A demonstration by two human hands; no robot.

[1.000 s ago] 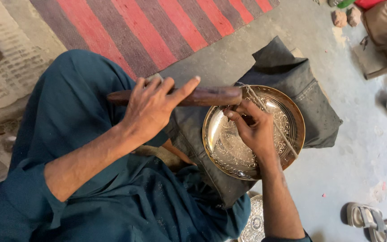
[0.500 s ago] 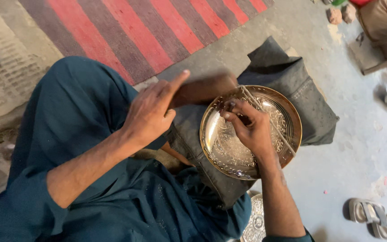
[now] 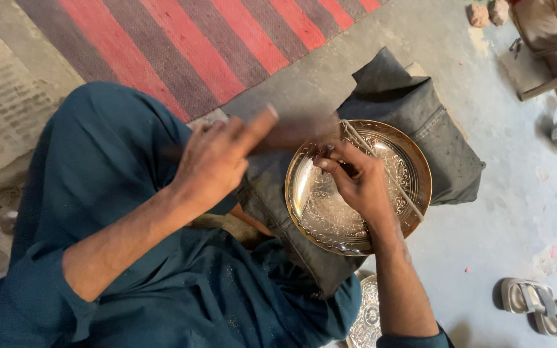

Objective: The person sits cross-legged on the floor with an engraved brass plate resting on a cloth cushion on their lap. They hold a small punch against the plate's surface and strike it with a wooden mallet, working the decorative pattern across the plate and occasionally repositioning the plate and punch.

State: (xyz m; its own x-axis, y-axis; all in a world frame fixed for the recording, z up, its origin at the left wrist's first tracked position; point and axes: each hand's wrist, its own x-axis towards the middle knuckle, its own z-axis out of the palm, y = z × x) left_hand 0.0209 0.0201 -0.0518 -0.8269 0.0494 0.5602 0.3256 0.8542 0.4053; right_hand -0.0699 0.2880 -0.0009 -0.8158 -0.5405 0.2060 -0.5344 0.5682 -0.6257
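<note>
Gripping a blurred wooden mallet (image 3: pixel 291 134) — brass plate (image 3: pixel 414 193) beneath.

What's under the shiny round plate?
The brass plate rests on a folded dark grey cloth. The right hand covers its middle. What lies beneath the cloth is hidden.

1. Brass plate (image 3: pixel 330 216): round, shiny, engraved floral pattern, lying face up, tilted slightly, on dark folded cloth (image 3: pixel 414 109).
2. Wooden mallet (image 3: pixel 298 132): brown, motion-blurred, roughly horizontal, at plate's upper-left rim.
3. Thin chisel (image 3: pixel 322 156): tip on plate.
</note>
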